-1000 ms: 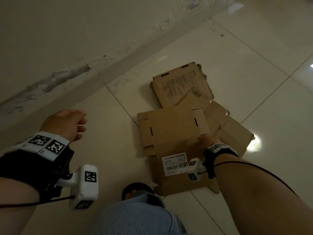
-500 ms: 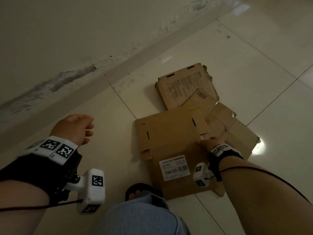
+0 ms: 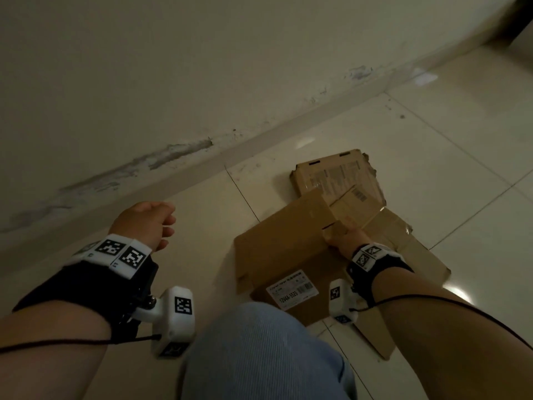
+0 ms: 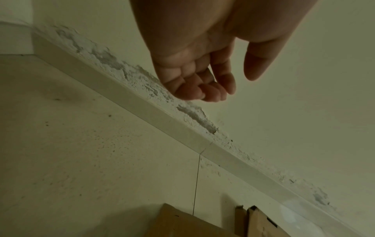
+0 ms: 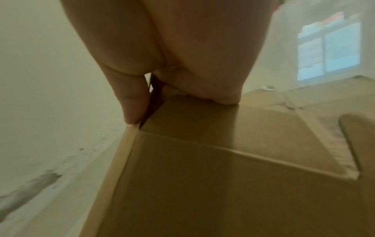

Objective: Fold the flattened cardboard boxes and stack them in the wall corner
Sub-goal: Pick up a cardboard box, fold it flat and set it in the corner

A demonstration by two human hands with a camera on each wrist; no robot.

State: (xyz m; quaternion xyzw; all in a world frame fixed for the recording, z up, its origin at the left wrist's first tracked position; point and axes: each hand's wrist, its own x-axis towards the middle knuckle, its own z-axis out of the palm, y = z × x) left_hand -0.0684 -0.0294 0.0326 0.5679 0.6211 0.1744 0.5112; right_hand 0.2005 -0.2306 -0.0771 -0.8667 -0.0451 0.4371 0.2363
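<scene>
1. The right hand (image 3: pixel 344 236) grips the far right edge of the top cardboard box (image 3: pixel 284 241). In the right wrist view the thumb (image 5: pixel 131 102) lies against one face of a cardboard flap and the fingers curl over the other side, so the edge is clamped between them.
2. That top cardboard box (image 5: pixel 223 176) is a flattened brown sheet with its far part tilted up off the pile under the right hand. A white label (image 3: pixel 292 288) sits on its near part, close to the person's knee.
3. The left hand (image 3: pixel 144 222) hangs over bare floor, left of the cardboard and well apart from it. In the left wrist view its fingers (image 4: pixel 194 89) are loosely curled, close together, with the thumb (image 4: pixel 257 64) held apart; it holds nothing.
4. Under the top sheet lie more flattened boxes: a second cardboard box (image 3: pixel 340 176) with printed markings and a barcode sticks out at the far side, and a third cardboard sheet (image 3: pixel 403 243) spreads out to the right, beneath the right wrist.
5. The pile rests on the pale tiled floor (image 3: pixel 432 157), near the skirting board (image 3: pixel 259 140) that runs along the foot of the wall (image 3: pixel 202 67), whose paint is flaking just above it.
6. The person's knee (image 3: pixel 259 350), in light blue ribbed fabric, shows at the bottom between the two forearms.
</scene>
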